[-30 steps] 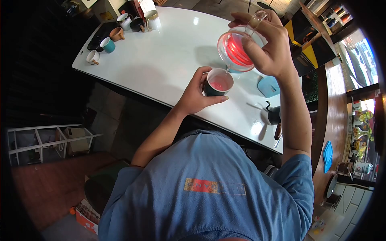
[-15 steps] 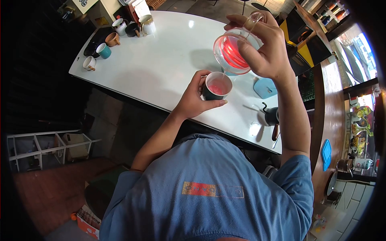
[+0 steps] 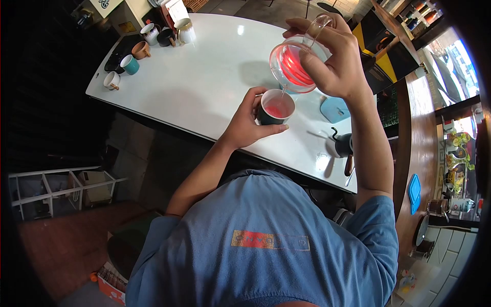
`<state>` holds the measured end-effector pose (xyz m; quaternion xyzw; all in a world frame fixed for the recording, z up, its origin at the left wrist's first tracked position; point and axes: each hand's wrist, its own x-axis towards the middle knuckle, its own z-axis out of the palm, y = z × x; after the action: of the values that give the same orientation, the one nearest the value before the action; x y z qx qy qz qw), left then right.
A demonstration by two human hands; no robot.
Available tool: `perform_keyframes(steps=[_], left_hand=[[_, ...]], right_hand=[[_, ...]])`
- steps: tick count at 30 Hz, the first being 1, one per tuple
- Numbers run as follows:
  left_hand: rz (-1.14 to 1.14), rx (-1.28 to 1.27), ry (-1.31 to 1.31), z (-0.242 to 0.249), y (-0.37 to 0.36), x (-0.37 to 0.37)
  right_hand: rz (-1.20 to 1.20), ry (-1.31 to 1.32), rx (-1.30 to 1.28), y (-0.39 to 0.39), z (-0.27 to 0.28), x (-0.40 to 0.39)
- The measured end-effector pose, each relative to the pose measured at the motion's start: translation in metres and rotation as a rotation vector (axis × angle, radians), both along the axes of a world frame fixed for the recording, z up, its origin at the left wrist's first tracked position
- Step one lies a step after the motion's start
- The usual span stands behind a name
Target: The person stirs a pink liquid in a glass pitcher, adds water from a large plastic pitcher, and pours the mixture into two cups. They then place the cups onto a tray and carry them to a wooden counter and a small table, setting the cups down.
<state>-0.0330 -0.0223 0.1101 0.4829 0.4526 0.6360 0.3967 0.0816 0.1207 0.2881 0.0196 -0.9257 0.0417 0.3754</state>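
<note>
My left hand (image 3: 244,123) is wrapped round a dark cup (image 3: 276,108) with a white inside, held over the near edge of the white table (image 3: 204,66). Pinkish-red liquid shows in the cup. Above and to the right, my right hand (image 3: 332,61) grips the handle of a glass pitcher (image 3: 292,66) holding red liquid. The pitcher is tilted, its rim close over the cup, and a thin stream runs down between them. A light blue object stands partly hidden behind the pitcher.
Several mugs (image 3: 130,64) stand at the table's left end. On the right are a blue square item (image 3: 335,109) and a dark gooseneck kettle (image 3: 343,145). A wooden counter (image 3: 409,153) with a blue item (image 3: 415,194) runs along the right side.
The red liquid in the cup looks slightly higher and deeper in colour. Both hands hold nearly the same places, and the whole view has shifted a little.
</note>
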Motion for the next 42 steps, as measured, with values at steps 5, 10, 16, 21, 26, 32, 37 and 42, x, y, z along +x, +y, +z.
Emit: perform_keyframes(steps=[5,10,16,21,26,32,37,42], left_hand=[[0.005,0.0,0.001,0.0,-0.001,0.002],[-0.001,-0.015,0.003,0.0,-0.002,0.002],[0.007,-0.035,0.018,0.002,-0.003,0.004],[0.006,-0.025,0.02,0.001,-0.002,0.004],[-0.004,-0.044,0.016,0.003,-0.001,0.005],[-0.006,-0.066,0.011,0.007,-0.001,0.007],[-0.007,-0.049,0.019,0.003,0.001,0.005],[-0.015,-0.036,-0.003,0.001,0.001,0.003]], right_hand=[[0.01,0.005,0.015,0.0,-0.001,0.001],[0.003,0.001,0.015,-0.001,-0.001,0.002],[0.002,0.003,0.023,-0.001,0.0,0.004],[0.001,0.004,0.035,-0.002,0.0,0.005],[0.003,0.005,0.015,-0.002,0.001,0.006],[-0.016,0.003,0.041,-0.002,0.001,0.007],[-0.023,-0.003,0.055,-0.003,0.002,0.007],[-0.057,0.055,-0.01,0.008,-0.012,0.003]])
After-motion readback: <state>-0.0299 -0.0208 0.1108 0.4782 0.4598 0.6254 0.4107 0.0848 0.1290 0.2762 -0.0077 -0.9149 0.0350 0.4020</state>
